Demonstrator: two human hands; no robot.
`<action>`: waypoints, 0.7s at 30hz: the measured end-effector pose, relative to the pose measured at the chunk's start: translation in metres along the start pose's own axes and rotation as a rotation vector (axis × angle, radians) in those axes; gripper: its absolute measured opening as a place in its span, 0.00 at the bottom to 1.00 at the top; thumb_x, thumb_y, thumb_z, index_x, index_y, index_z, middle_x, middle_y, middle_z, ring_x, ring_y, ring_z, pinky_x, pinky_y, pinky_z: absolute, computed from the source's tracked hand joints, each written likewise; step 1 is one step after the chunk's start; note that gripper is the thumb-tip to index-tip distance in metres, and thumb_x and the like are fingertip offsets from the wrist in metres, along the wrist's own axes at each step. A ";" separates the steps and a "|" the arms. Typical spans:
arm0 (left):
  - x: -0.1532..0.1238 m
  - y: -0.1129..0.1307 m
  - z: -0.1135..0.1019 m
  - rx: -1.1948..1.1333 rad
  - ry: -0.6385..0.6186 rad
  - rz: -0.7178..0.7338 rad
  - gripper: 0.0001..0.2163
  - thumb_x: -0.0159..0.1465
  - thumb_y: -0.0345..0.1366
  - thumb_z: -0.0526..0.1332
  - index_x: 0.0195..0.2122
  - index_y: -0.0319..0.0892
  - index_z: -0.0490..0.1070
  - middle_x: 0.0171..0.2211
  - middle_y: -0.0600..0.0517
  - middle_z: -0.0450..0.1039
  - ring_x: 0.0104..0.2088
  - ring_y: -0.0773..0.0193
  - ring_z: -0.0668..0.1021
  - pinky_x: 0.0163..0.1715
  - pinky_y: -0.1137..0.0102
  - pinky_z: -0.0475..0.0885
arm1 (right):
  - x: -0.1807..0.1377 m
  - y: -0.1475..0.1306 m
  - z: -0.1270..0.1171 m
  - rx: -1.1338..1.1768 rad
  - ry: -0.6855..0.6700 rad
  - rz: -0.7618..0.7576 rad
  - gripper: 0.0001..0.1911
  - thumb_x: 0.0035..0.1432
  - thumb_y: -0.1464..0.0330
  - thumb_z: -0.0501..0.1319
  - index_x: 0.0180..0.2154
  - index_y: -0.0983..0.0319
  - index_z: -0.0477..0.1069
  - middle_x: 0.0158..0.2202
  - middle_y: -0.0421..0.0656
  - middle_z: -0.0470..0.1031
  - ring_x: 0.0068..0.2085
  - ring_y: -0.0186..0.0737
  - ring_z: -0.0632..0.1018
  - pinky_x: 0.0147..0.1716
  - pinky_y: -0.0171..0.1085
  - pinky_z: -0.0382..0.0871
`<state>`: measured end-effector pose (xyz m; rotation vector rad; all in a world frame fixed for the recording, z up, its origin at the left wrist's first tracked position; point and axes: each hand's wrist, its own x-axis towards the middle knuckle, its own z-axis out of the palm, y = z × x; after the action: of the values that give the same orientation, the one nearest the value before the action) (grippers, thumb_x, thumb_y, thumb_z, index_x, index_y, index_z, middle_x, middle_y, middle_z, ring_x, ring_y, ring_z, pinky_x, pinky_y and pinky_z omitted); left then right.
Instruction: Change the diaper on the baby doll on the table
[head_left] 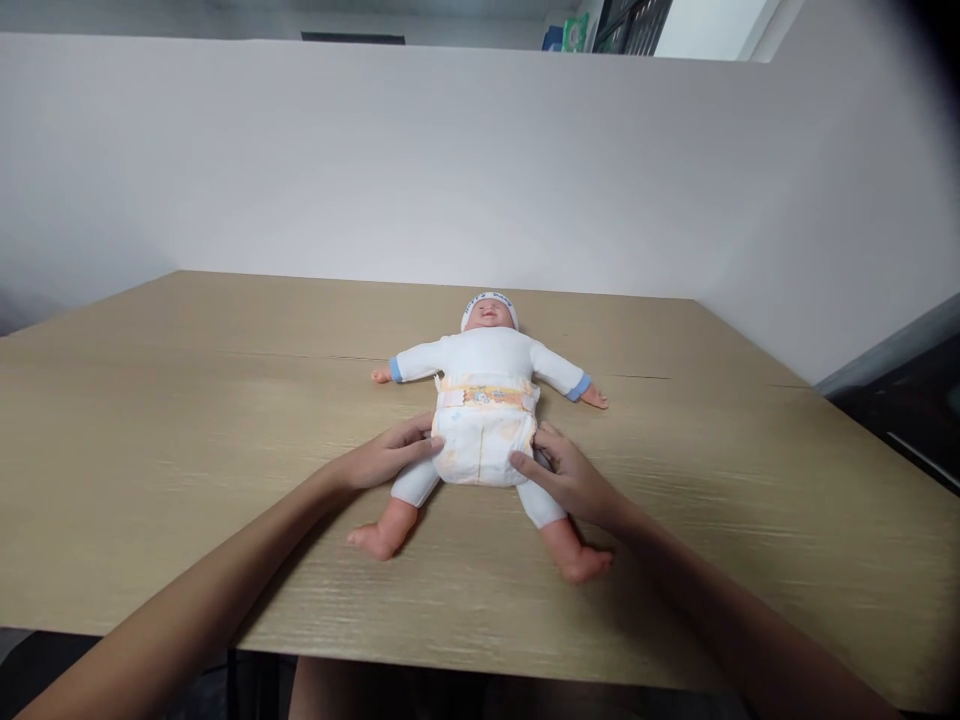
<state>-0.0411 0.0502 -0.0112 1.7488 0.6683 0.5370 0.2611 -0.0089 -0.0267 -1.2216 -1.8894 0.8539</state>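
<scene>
A baby doll (491, 348) in a white suit with blue cuffs lies on its back, head away from me, arms and legs spread. Round its hips sits a white diaper (480, 450) with a patterned orange waistband, its tabs fastened across the front. At the diaper's left leg edge, my left hand (390, 452) has its thumb on the front and its other fingers curled at the side, partly hidden. My right hand (566, 470) pinches the right leg edge in much the same way, thumb in front.
The doll rests on a wide wooden table (225, 440) with thin seams across its top. A pale partition wall (420, 170) rises behind the table. At the right edge stands a dark object (900, 400). Beyond the wall's top a green package (575, 33) shows.
</scene>
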 end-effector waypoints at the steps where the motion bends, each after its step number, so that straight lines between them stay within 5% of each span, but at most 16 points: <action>1: 0.000 0.000 0.001 -0.018 0.007 -0.012 0.22 0.73 0.50 0.58 0.61 0.44 0.74 0.60 0.42 0.77 0.59 0.48 0.77 0.62 0.54 0.68 | 0.000 0.000 0.003 0.014 0.024 0.024 0.22 0.68 0.48 0.60 0.34 0.59 0.76 0.41 0.45 0.74 0.44 0.47 0.74 0.49 0.45 0.70; 6: 0.002 0.002 0.009 -0.095 0.086 -0.048 0.22 0.75 0.52 0.55 0.60 0.45 0.75 0.57 0.45 0.79 0.59 0.50 0.77 0.63 0.56 0.67 | 0.000 -0.003 0.018 0.292 0.127 0.188 0.26 0.63 0.43 0.62 0.32 0.59 0.72 0.33 0.42 0.73 0.35 0.42 0.72 0.35 0.40 0.68; 11: 0.005 0.000 0.014 -0.170 0.144 -0.064 0.22 0.74 0.53 0.56 0.58 0.44 0.77 0.53 0.45 0.81 0.54 0.49 0.79 0.59 0.56 0.71 | 0.001 -0.010 0.025 0.532 0.165 0.229 0.22 0.61 0.45 0.65 0.38 0.58 0.76 0.39 0.43 0.80 0.41 0.46 0.77 0.41 0.41 0.71; 21: 0.006 0.004 0.016 -0.375 0.146 -0.137 0.19 0.70 0.52 0.63 0.51 0.42 0.79 0.45 0.46 0.82 0.44 0.54 0.81 0.48 0.63 0.73 | 0.004 -0.011 0.023 0.626 0.164 0.219 0.21 0.59 0.49 0.70 0.44 0.58 0.81 0.44 0.44 0.84 0.46 0.49 0.81 0.47 0.44 0.75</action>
<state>-0.0254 0.0423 -0.0109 1.3132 0.7316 0.6531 0.2356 -0.0126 -0.0288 -1.0637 -1.2269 1.2948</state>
